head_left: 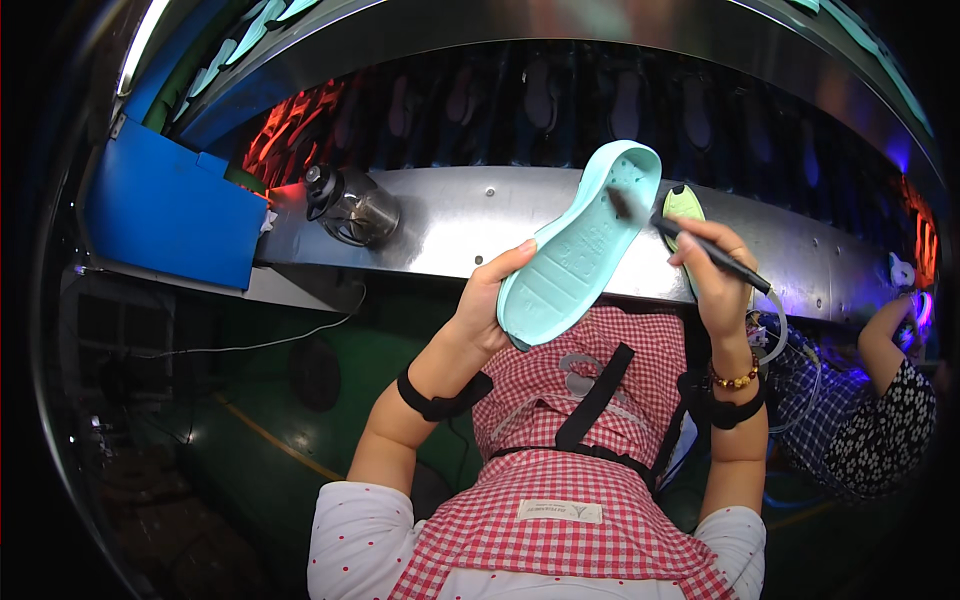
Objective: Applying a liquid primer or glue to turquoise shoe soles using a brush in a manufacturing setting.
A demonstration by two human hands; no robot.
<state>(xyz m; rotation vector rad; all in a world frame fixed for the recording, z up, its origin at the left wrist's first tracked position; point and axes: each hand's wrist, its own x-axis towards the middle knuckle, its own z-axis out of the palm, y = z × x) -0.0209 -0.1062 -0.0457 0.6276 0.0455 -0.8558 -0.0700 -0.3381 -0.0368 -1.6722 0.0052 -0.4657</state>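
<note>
My left hand (487, 300) grips a turquoise shoe sole (565, 270) by its lower left edge, fingers hidden beneath it. The sole is tilted up above the bench edge, its hollow, patterned inside facing me. In my right hand (722, 275) is a black-handled brush (728, 262) with a clear tube (778, 335) running from its end. Its dark, blurred bristles are over the upper part of the sole's inside; whether they touch it I cannot tell. A yellow-green sole (684, 204) lies on the bench behind my right hand, which partly covers it.
A dark bottle (355, 208) stands on the metal bench (450, 215) to the left, near a blue panel (172, 205). Beyond the bench, several soles hang in a dark rack (540, 95). To the right, a co-worker's arm (885, 335) reaches the bench. A thin cable (265, 345) hangs at left.
</note>
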